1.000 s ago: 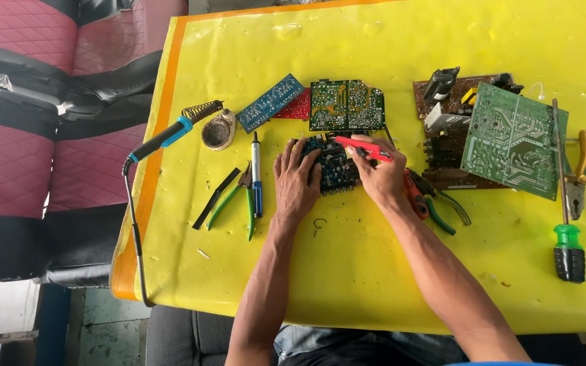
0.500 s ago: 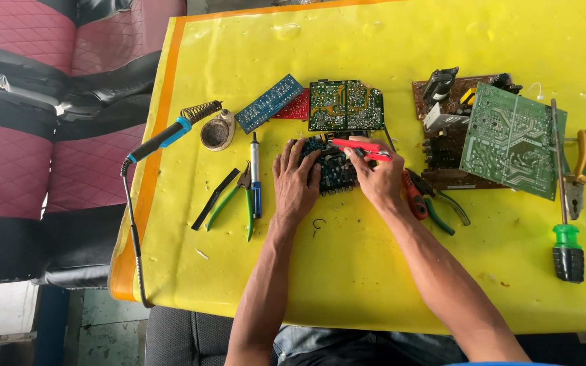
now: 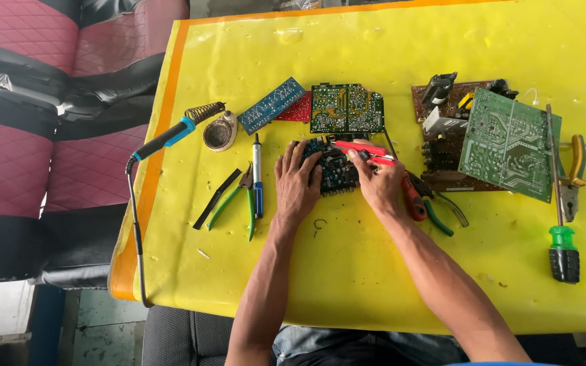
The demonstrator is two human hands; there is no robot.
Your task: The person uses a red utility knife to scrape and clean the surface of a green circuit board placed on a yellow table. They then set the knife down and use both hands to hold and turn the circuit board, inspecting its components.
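Observation:
A dark circuit board (image 3: 337, 171) lies at the middle of the yellow table (image 3: 388, 271). My left hand (image 3: 297, 181) rests flat on the board's left side, pressing it down. My right hand (image 3: 378, 181) grips a red-handled tool (image 3: 364, 149) that lies across the board's upper right part. The tool's tip is hidden among the components.
Green circuit boards (image 3: 346, 108) and a blue one (image 3: 271, 105) lie behind. A large green board (image 3: 510, 144) on a brown board sits at right. Soldering iron (image 3: 171, 135), stand (image 3: 220, 131), green pliers (image 3: 242, 196), blue pen tool (image 3: 258, 177), screwdriver (image 3: 559, 217) and cutters (image 3: 574, 173) surround.
My right hand with the red tool has shifted slightly left and up over the dark board. My left hand stays on the board.

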